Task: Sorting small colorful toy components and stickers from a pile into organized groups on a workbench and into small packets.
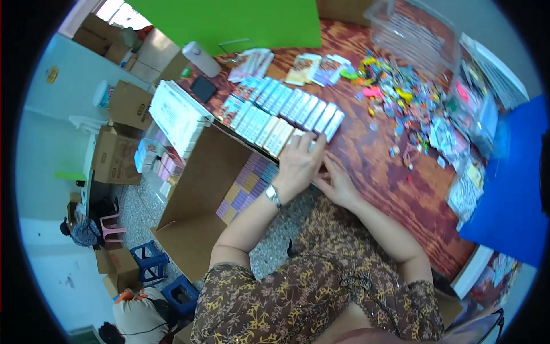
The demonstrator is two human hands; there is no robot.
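Observation:
Small slim boxes point(275, 97) stand packed in two rows on the red wood-patterned table, shading from red and teal to pale blue, white and orange. My left hand point(301, 160), with a silver watch on the wrist, has its fingers bent over the near end of the front row, gripping a small white box there. Just beside it, my right hand point(339, 182) is curled at the table edge, thumb and fingers close together. What it holds, if anything, is hidden. Below my left hand, an open cardboard carton point(197, 189) holds many purple, orange and blue small boxes point(246, 189).
A heap of colourful small trinkets point(395, 92) covers the table's far right, near a clear plastic bin point(412, 34). Printed packets point(303, 69), a white bottle point(200, 59) and stacked sheets point(179, 117) lie farther back. Blue stools point(150, 261) and a seated person point(140, 315) are at left.

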